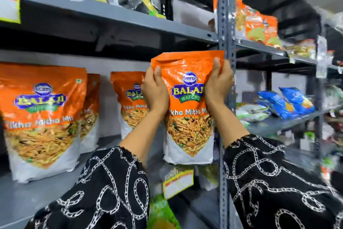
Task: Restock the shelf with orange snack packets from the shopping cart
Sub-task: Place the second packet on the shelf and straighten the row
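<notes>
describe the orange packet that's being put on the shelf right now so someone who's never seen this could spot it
Find the grey upright post between the two shelf bays. Just left of it, an orange Balaji packet is held upright in the air by the left hand and right hand. Unlike the matching packets standing on the shelf, it rests on nothing.

Blue snack bags (286, 104) lie on the right rack beside a perforated grey upright (225, 24).

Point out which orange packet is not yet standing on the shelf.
The orange packet held upright between the left hand and right hand; the others stand on the shelf.
</notes>
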Motion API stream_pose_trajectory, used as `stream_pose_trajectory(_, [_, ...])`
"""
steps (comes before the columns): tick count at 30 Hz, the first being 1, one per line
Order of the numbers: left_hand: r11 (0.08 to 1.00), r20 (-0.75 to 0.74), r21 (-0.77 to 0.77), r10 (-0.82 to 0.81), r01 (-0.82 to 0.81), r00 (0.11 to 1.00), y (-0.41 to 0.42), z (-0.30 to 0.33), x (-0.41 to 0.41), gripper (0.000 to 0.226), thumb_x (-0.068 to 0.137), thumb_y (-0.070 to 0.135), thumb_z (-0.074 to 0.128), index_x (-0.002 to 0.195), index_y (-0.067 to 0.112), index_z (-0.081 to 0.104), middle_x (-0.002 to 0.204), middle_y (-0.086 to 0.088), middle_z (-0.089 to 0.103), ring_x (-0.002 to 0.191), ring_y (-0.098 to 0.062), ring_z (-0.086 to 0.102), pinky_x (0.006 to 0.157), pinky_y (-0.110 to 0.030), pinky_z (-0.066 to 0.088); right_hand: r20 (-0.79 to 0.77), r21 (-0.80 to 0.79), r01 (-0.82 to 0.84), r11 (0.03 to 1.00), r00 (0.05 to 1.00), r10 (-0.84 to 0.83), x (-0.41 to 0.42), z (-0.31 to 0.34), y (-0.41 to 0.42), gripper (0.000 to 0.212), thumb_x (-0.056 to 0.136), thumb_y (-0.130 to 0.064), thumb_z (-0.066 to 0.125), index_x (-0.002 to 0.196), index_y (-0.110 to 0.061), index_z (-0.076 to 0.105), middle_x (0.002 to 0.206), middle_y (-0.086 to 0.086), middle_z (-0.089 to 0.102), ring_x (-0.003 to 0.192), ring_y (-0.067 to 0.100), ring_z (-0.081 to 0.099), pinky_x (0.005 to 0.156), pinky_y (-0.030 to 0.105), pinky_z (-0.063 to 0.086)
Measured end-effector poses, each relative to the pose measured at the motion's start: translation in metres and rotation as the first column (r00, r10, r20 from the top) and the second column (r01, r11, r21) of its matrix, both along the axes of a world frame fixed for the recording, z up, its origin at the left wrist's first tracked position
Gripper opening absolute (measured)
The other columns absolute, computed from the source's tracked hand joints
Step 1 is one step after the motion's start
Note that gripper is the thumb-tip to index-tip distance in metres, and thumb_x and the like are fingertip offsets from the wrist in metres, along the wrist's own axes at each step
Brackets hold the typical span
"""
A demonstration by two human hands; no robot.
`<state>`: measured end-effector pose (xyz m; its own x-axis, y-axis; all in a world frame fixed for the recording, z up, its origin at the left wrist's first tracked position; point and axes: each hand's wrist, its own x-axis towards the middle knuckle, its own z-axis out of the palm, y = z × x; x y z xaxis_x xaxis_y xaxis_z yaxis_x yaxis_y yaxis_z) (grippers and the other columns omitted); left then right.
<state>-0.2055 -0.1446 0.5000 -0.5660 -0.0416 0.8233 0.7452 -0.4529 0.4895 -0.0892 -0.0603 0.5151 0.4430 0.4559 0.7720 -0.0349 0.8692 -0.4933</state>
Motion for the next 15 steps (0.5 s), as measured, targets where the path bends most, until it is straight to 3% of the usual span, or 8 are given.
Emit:
stream_pose_trajectory(2, [0.999, -0.018, -0.001, 0.055, -0.055, 0.998, 0.010, 0.002, -0.023, 0.029, 0.098, 0.028, 0.040, 0.080, 0.012, 0.056, 0.068, 0.013, 0.053, 0.058, 0.009, 0.051, 0.051, -0.001, 0.034, -0.005, 0.020, -0.047, 0.999, 0.999, 0.047, -0.026, 0.000, 0.014, 0.033, 0.098, -0.029, 0.045, 0.081, -0.003, 0.056, 0.072, 0.017, 0.063, 0.060, 0.022, 0.054, 0.055, 0.032, 0.020])
stream_pose_trajectory(3, [0.997, -0.026, -0.007, 0.082, -0.082, 0.996, 0.015, 0.002, -0.034, 0.028, 0.098, 0.029, 0.040, 0.077, 0.015, 0.053, 0.067, 0.013, 0.053, 0.058, 0.005, 0.051, 0.050, -0.003, 0.033, 0.004, 0.026, -0.076, 0.997, 0.997, 0.076, -0.038, 0.000, 0.022, 0.032, 0.098, -0.029, 0.044, 0.080, -0.004, 0.055, 0.065, 0.010, 0.057, 0.052, 0.008, 0.048, 0.051, 0.030, 0.023])
stream_pose_trajectory(5, [0.991, -0.031, -0.036, 0.125, -0.126, 0.992, 0.026, 0.000, -0.053, 0.026, 0.098, 0.031, 0.039, 0.077, 0.021, 0.049, 0.069, 0.013, 0.053, 0.064, -0.005, 0.051, 0.053, -0.006, 0.029, 0.031, 0.022, -0.124, 0.992, 0.992, 0.123, -0.059, -0.002, 0.037, 0.031, 0.099, -0.028, 0.043, 0.081, -0.006, 0.055, 0.060, -0.005, 0.049, 0.049, -0.006, 0.045, 0.049, 0.012, 0.033])
stream_pose_trajectory(7, [0.985, -0.025, -0.050, 0.164, -0.165, 0.986, 0.036, -0.003, -0.068, 0.026, 0.099, 0.031, 0.039, 0.077, 0.021, 0.047, 0.066, 0.017, 0.050, 0.063, -0.006, 0.050, 0.051, -0.005, 0.029, 0.041, 0.018, -0.163, 0.986, 0.986, 0.162, -0.078, -0.004, 0.052, 0.030, 0.099, -0.028, 0.043, 0.084, -0.006, 0.057, 0.059, -0.012, 0.045, 0.050, -0.009, 0.048, 0.050, -0.004, 0.031])
stream_pose_trajectory(9, [0.984, -0.012, -0.044, 0.170, -0.170, 0.985, 0.044, -0.005, -0.079, 0.026, 0.099, 0.029, 0.040, 0.077, 0.018, 0.049, 0.063, 0.019, 0.049, 0.059, 0.001, 0.048, 0.050, -0.001, 0.034, 0.042, 0.022, -0.185, 0.983, 0.982, 0.184, -0.092, -0.005, 0.063, 0.031, 0.099, -0.028, 0.043, 0.082, -0.006, 0.057, 0.057, -0.012, 0.045, 0.046, -0.008, 0.042, 0.048, -0.004, 0.030])
stream_pose_trajectory(11, [0.984, -0.001, -0.049, 0.173, -0.173, 0.985, 0.051, -0.007, -0.087, 0.027, 0.099, 0.029, 0.041, 0.084, 0.014, 0.059, 0.068, 0.016, 0.054, 0.060, 0.004, 0.049, 0.052, 0.001, 0.034, 0.044, 0.032, -0.212, 0.977, 0.977, 0.211, -0.103, -0.007, 0.074, 0.031, 0.099, -0.029, 0.043, 0.078, -0.009, 0.054, 0.054, -0.016, 0.042, 0.047, -0.008, 0.048, 0.046, -0.001, 0.032])
stream_pose_trajectory(14, [0.975, -0.006, -0.072, 0.210, -0.209, 0.978, 0.057, -0.006, -0.093, 0.033, 0.098, 0.035, 0.040, 0.104, 0.012, 0.064, 0.087, 0.009, 0.061, 0.072, -0.003, 0.053, 0.055, -0.001, 0.034, 0.032, 0.022, -0.247, 0.969, 0.969, 0.246, -0.114, -0.008, 0.086, 0.031, 0.099, -0.033, 0.040, 0.082, -0.011, 0.055, 0.057, -0.019, 0.046, 0.057, -0.017, 0.052, 0.047, -0.001, 0.035])
stream_pose_trajectory(15, [0.973, -0.004, -0.079, 0.218, -0.218, 0.976, 0.059, -0.006, -0.095, 0.034, 0.098, 0.037, 0.041, 0.108, 0.013, 0.063, 0.090, 0.006, 0.065, 0.077, -0.007, 0.056, 0.059, -0.007, 0.037, 0.025, 0.017, -0.244, 0.970, 0.969, 0.244, -0.117, -0.009, 0.089, 0.031, 0.099, -0.034, 0.040, 0.084, -0.011, 0.055, 0.058, -0.019, 0.046, 0.055, -0.016, 0.052, 0.047, -0.001, 0.036])
